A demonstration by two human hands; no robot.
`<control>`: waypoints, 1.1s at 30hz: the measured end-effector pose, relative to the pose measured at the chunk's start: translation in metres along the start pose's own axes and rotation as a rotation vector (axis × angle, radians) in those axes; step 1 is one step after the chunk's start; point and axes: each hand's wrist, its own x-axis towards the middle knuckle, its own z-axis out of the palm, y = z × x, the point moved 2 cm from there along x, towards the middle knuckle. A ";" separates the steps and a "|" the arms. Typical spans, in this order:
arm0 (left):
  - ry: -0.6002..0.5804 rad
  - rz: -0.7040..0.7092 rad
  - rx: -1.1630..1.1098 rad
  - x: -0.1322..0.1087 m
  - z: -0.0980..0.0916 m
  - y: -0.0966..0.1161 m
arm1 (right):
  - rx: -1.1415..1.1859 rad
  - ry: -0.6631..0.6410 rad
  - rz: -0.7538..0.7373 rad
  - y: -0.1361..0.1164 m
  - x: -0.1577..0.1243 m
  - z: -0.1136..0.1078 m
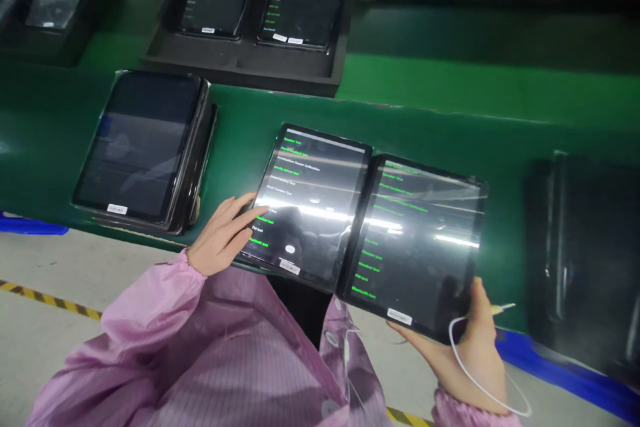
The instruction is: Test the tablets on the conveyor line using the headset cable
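Note:
Two tablets lie side by side in front of me, both showing dark screens with lists of test names in green and white. My left hand (223,233) is open at the lower left of the left tablet (313,200), its index finger reaching onto the screen. The right tablet (415,240) is held at its lower right corner by my right hand (473,347), tilted a little above the bench edge. A thin white cable (467,370) with a yellow plug (501,309) hangs over the right hand; whether the fingers grip it too is unclear.
A stack of tablets (143,147) stands left on the green bench (240,107). Behind it, a black tray (240,65) bears two lit tablets, and another tray (45,40) sits at far left. Blurred dark stacked items (585,253) stand at right. Blue strips (575,373) run below the bench edge.

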 end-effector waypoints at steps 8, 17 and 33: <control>0.120 -0.017 0.038 0.031 -0.003 0.008 | -0.007 0.027 -0.037 0.002 -0.001 0.001; 0.007 -0.051 0.061 0.020 0.000 -0.001 | -0.009 0.023 -0.046 0.008 -0.003 0.003; -0.137 -0.029 0.132 -0.002 0.006 0.002 | 0.053 0.032 -0.019 0.023 -0.004 0.005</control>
